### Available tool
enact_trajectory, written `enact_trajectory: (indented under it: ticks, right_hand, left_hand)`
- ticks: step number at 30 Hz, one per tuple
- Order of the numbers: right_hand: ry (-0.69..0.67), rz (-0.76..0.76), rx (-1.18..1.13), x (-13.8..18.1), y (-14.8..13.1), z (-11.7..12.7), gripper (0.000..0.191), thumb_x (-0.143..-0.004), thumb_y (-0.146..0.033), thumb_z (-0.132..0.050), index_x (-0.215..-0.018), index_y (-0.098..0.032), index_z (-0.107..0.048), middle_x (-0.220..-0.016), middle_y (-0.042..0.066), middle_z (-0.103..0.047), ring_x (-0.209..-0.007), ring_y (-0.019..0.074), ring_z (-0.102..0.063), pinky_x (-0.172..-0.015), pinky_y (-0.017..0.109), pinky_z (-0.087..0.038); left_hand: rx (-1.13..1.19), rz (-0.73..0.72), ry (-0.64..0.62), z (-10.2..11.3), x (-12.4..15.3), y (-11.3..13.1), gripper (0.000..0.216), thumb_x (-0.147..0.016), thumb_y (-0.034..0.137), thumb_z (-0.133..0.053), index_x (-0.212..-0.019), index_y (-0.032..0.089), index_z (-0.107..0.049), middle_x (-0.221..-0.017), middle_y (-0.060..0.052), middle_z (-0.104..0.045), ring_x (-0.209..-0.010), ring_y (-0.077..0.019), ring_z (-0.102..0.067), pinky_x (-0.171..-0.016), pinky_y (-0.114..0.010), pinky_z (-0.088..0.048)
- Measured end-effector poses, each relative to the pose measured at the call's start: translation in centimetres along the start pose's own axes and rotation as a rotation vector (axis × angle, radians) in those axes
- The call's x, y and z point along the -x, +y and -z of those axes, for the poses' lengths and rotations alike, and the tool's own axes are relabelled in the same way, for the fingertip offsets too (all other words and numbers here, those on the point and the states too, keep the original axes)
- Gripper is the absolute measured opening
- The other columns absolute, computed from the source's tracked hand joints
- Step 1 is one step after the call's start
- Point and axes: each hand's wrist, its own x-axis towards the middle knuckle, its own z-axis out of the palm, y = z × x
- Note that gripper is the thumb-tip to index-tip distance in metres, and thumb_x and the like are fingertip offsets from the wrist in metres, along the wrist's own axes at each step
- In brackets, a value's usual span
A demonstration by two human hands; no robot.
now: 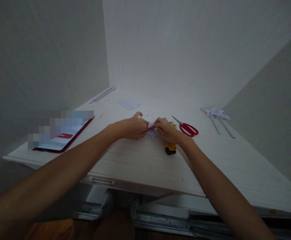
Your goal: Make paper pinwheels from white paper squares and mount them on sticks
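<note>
My left hand point(135, 128) and my right hand point(165, 129) meet above the middle of the white table, both closed on a small piece of folded white paper point(152, 134). Its pointed flaps hang below my fingers, and the rest is covered by them. Under my right wrist lies a yellow and black object point(170, 148); the wrist hides much of it, so its kind is unclear. Just right of that hand rest scissors point(189, 129) with red handles, their blades pointing to the back left.
Two white paper pinwheels point(218, 114) on sticks lie at the right. A square paper sheet point(129, 103) and thin white sticks point(102, 94) are at the back. At the left rests a red-edged tablet or folder point(66, 136), partly pixelated. Walls border the table point(140, 166).
</note>
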Motion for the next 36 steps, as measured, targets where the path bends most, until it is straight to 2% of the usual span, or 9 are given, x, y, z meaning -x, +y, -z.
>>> enact_trajectory:
  ticks: [3, 8, 11, 17, 20, 23, 26, 32, 36]
  right_hand:
    - [-0.002, -0.002, 0.015, 0.0, -0.1, 0.1, 0.038, -0.083, -0.012, -0.030, -0.099, -0.024, -0.063, -0.101, 0.009, -0.052, -0.096, 0.0234, -0.042, -0.074, 0.038, -0.029]
    - [-0.011, -0.019, 0.023, 0.0, -0.4, 0.3, 0.039, -0.083, -0.010, -0.031, -0.097, -0.024, -0.064, -0.101, 0.010, -0.053, -0.096, 0.0233, -0.043, -0.073, 0.038, -0.029]
    - [-0.011, -0.018, 0.021, 0.0, -0.3, 0.3, 0.038, -0.083, -0.010, -0.031, -0.097, -0.023, -0.063, -0.101, 0.010, -0.053, -0.095, 0.0230, -0.043, -0.073, 0.038, -0.028]
    - [0.007, -0.009, 0.009, 0.0, -0.2, 0.3, 0.038, -0.082, -0.009, -0.033, -0.095, -0.026, -0.064, -0.100, 0.008, -0.053, -0.095, 0.0225, -0.043, -0.074, 0.037, -0.028]
    - [0.000, -0.025, 0.009, -0.1, -0.3, 0.3, 0.037, -0.082, -0.010, -0.033, -0.093, -0.025, -0.065, -0.101, 0.009, -0.052, -0.096, 0.0228, -0.043, -0.074, 0.037, -0.028]
    - [-0.003, -0.034, 0.008, -0.1, -0.3, 0.4, 0.037, -0.081, -0.010, -0.033, -0.091, -0.025, -0.065, -0.101, 0.009, -0.051, -0.096, 0.0229, -0.042, -0.073, 0.037, -0.028]
    - [0.001, -0.033, 0.010, -0.1, -0.3, 0.3, 0.037, -0.080, -0.010, -0.033, -0.090, -0.025, -0.065, -0.100, 0.008, -0.051, -0.096, 0.0228, -0.042, -0.073, 0.037, -0.028]
    - [0.012, -0.030, 0.021, -0.3, -0.1, 0.1, 0.037, -0.081, -0.011, -0.032, -0.090, -0.026, -0.065, -0.099, 0.008, -0.052, -0.095, 0.0226, -0.043, -0.073, 0.037, -0.029]
    - [0.007, -0.035, 0.035, -0.3, -0.1, 0.1, 0.038, -0.082, -0.011, -0.032, -0.091, -0.026, -0.065, -0.100, 0.008, -0.052, -0.096, 0.0233, -0.043, -0.072, 0.037, -0.029]
  left_hand:
    - [-0.107, -0.031, -0.038, 0.2, -0.2, 0.5, 0.031, -0.088, 0.024, -0.036, -0.077, 0.015, -0.063, -0.081, -0.007, -0.066, -0.072, -0.0151, -0.058, -0.090, -0.042, -0.023]
    - [-0.084, -0.013, 0.034, -0.3, -0.6, 0.6, 0.032, -0.089, 0.027, -0.035, -0.081, 0.014, -0.063, -0.078, -0.006, -0.065, -0.071, -0.0145, -0.058, -0.084, -0.037, -0.029]
    - [0.071, 0.029, 0.071, -1.0, -0.7, -0.1, 0.023, -0.086, 0.022, -0.041, -0.083, 0.015, -0.063, -0.079, -0.005, -0.064, -0.073, -0.0146, -0.056, -0.071, -0.029, -0.033]
    - [0.432, 0.295, 0.075, -2.0, -0.7, -1.3, 0.014, -0.075, 0.022, -0.057, -0.086, 0.014, -0.057, -0.065, 0.000, -0.059, -0.057, -0.0111, -0.050, -0.054, -0.022, -0.032]
    - [0.531, 0.390, 0.130, -1.9, -0.6, -1.2, 0.031, -0.072, 0.023, -0.062, -0.098, 0.014, -0.048, -0.066, 0.002, -0.059, -0.057, -0.0107, -0.050, -0.054, -0.021, -0.033]
    - [0.505, 0.432, 0.144, -1.4, -0.7, -1.0, 0.020, -0.073, 0.023, -0.062, -0.087, 0.014, -0.051, -0.066, 0.000, -0.060, -0.059, -0.0115, -0.052, -0.055, -0.021, -0.034]
    - [0.386, 0.405, 0.128, -1.1, -0.9, -0.8, 0.008, -0.076, 0.020, -0.057, -0.079, 0.013, -0.057, -0.073, -0.004, -0.063, -0.067, -0.0136, -0.055, -0.061, -0.023, -0.037]
    - [0.310, 0.339, 0.093, -1.0, -0.7, -0.5, 0.025, -0.078, 0.015, -0.047, -0.099, 0.014, -0.061, -0.074, -0.004, -0.066, -0.066, -0.0138, -0.058, -0.066, -0.026, -0.041]
    - [0.285, 0.313, 0.066, -0.5, -0.7, -0.4, 0.023, -0.079, 0.015, -0.046, -0.088, 0.013, -0.067, -0.080, -0.008, -0.067, -0.075, -0.0167, -0.060, -0.071, -0.028, -0.043]
